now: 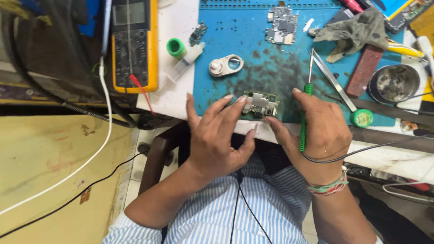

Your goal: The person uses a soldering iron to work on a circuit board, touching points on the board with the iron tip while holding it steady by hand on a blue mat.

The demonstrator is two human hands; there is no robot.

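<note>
The left hand (217, 135) lies palm down at the near edge of the bench, its fingertips pressing on the left end of a small circuit board (260, 104), which sits on the front edge of the blue work mat (253, 45). The right hand (316, 135) is closed around a green-handled soldering iron (305, 108), held upright like a pen with its metal tip pointing away from the body and its black cord looping off to the right; the right thumb also touches the board's right end, so the 2 hands bracket it. To do this well, I judge the left fingers should keep the board flat and still while staying off the metal shields, and the iron's tip should be brought down from its raised pose only once the board is steady, since the board overhangs close to the mat's edge. Steel tweezers (332, 79) lie just beside the iron on the mat, with a small round green tin (361, 117) near the right knuckles. Further out are a white ring-shaped part (226, 65), a syringe (183, 65), a second bare board (282, 25), a grey rag (357, 29), a round metal pot (393, 83) and, off the mat to the left, a yellow multimeter (134, 45).
</note>
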